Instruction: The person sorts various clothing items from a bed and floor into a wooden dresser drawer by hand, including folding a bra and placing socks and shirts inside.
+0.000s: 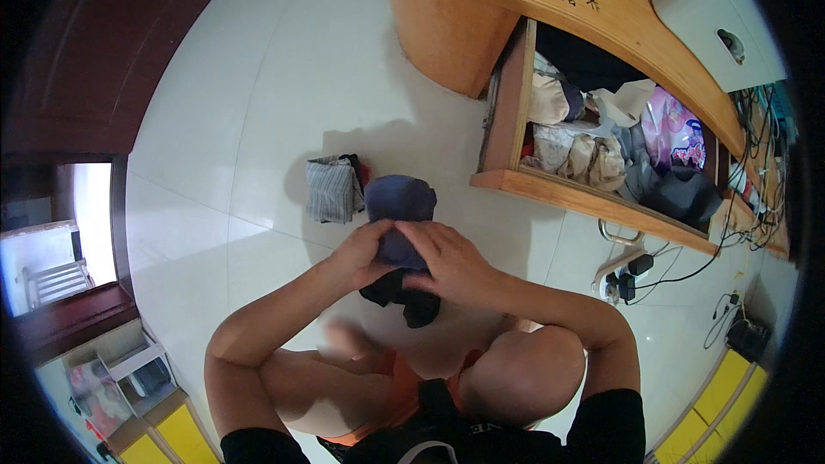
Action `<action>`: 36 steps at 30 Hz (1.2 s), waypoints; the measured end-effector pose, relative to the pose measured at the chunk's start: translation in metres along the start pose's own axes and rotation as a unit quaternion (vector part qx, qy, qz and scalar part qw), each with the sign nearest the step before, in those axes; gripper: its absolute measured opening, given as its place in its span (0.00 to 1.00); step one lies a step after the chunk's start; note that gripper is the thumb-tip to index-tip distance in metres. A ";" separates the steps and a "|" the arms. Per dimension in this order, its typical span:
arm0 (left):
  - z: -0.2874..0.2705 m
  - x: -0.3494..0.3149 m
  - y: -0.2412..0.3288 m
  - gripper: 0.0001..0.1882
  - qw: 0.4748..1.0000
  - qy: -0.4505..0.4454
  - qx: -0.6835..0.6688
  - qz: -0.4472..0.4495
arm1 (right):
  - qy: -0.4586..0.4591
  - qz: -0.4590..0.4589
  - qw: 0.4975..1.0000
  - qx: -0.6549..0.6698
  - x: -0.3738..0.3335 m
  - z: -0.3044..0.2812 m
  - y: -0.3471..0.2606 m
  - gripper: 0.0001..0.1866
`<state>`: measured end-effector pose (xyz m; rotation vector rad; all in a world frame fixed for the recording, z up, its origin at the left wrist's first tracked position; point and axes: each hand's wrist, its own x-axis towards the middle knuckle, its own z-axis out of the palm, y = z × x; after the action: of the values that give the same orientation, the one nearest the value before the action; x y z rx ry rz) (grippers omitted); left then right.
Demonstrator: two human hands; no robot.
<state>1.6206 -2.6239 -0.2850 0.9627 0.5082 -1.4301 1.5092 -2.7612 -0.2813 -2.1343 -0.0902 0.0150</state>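
Note:
A bundled dark blue-grey cloth (400, 199) is between my hands, in front of my bent knees. My left hand (371, 251) grips its left side, and my right hand (447, 259) presses its right side, thumbs close together on top. Both hands are closed on it; some fingertips are hidden behind the fabric. Just below my hands lies a crumpled black cloth (418, 304). Beyond my left hand, a folded grey striped cloth (331, 191) sits on the floor, with black and red fabric (358, 174) showing at its right edge.
At the right, a wooden drawer (593, 208) stands pulled out, filled with cloths and a pink-purple plastic package (672, 131). A power strip (614, 277) with plugs and cables lies below it. A shelf unit with yellow fronts (176, 430) stands at the lower left.

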 end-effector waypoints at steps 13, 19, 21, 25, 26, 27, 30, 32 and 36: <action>0.007 0.001 -0.023 0.23 0.998 0.018 0.010 -0.063 | 0.016 0.227 0.895 0.384 0.000 0.013 0.041 0.26; 0.026 0.004 -0.024 0.22 0.974 -0.069 0.216 0.022 | -0.239 0.043 0.970 0.027 -0.043 -0.158 -0.019 0.20; 0.020 0.007 -0.028 0.24 0.972 -0.057 0.229 -0.018 | -0.187 0.148 0.948 0.210 -0.040 -0.223 -0.023 0.11; 0.015 0.014 -0.031 0.24 0.967 -0.070 0.238 -0.063 | -0.134 0.248 0.942 -0.182 -0.056 -0.278 0.042 0.14; 0.017 0.018 -0.033 0.24 0.966 -0.072 0.238 -0.067 | -0.135 0.201 0.934 -0.264 -0.062 -0.275 0.058 0.15; 0.021 0.019 -0.029 0.25 0.964 -0.072 0.244 -0.078 | -0.125 0.152 0.918 -0.345 -0.068 -0.273 0.071 0.16; 0.017 0.028 -0.034 0.28 0.963 -0.066 0.238 -0.107 | -0.132 0.081 0.920 -0.361 -0.065 -0.258 0.099 0.17; 0.019 0.028 -0.035 0.28 0.968 -0.056 0.225 -0.095 | -0.137 0.071 0.925 -0.348 -0.061 -0.262 0.110 0.17; 0.022 0.026 -0.035 0.28 0.966 -0.035 0.239 -0.089 | -0.216 0.112 0.961 -0.129 -0.031 -0.276 0.074 0.17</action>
<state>1.5851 -2.6529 -0.3022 1.2634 0.1983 -1.7880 1.4955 -3.0351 -0.1968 -2.3588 -0.1090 0.6352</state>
